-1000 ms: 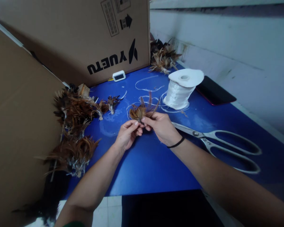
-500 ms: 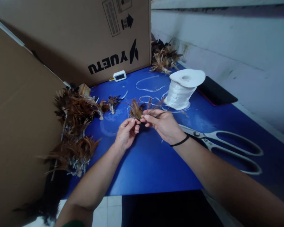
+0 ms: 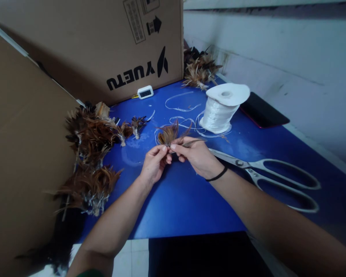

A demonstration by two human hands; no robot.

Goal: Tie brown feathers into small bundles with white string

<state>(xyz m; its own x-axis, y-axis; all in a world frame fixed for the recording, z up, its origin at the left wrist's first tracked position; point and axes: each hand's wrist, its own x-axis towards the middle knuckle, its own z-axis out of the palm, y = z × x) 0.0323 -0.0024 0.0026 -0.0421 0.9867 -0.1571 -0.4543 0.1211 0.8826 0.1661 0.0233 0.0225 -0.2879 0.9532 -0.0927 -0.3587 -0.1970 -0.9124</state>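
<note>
Both hands, left hand [image 3: 154,163] & right hand [image 3: 197,156], are pinching a small feather bundle [image 3: 167,135] w/ fingers clamped on it, over the blue table [image 3: 184,200], near the scissors [image 3: 265,173].

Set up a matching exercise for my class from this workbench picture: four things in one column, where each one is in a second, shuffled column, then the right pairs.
Things
1. scissors
2. spool of white cord
3. small feather bundle
4. small white digital display

Places
A. pinched between the left hand and the right hand
B. at the foot of the cardboard box
C. flat on the blue table, right of the right hand
D. upright, next to the dark flat device

Pairs: 1-C, 2-D, 3-A, 4-B
</note>
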